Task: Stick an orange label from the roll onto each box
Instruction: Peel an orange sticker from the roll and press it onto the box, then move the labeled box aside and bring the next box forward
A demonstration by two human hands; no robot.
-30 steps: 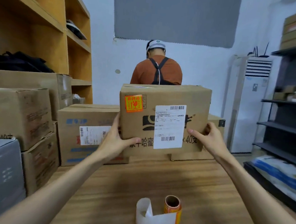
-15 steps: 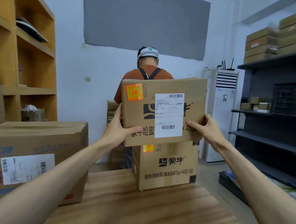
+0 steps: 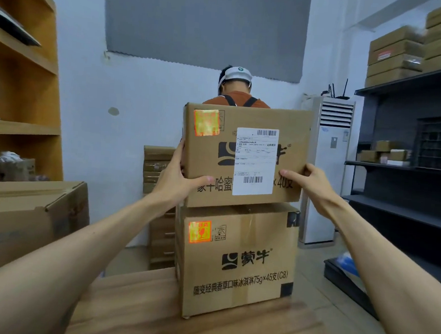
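— Cardboard, far left of frame: a big side box [image 3: 28, 218], not in my hands. No orange on the face I can see.

— Left hand?

— My left hand [image 3: 176, 182] clamps the left edge of the upper box [image 3: 289, 135]. The thumb is pressed flat across the front and the fingers are wrapped round the side, mostly hidden. I grip at the edge so both printed faces point at me.

— Labels?

— The top orange label [image 3: 206, 122] is on the upper-left corner of that box. The lower orange label [image 3: 199, 231] is in the same corner of the lower box [image 3: 246, 273], centre frame, which stands on the wooden table [image 3: 151, 318]. The white shipping slip [image 3: 255, 161] sits mid-face, and neither hand covers it.

— Stacked?

— The upper box's bottom edge meets the lower box's top. I can't tell if the weight is fully down.

— Right hand?

— My right hand [image 3: 309, 183] mirrors the left on the right edge, thumb on the front and fingers curled round the side. Two hands square it over the box below.

— Roll?

— Not in the frame. My guess is both stacked boxes are done, so this is stacking and not sticking.

— Far right?

— Dark shelving [image 3: 410, 167].
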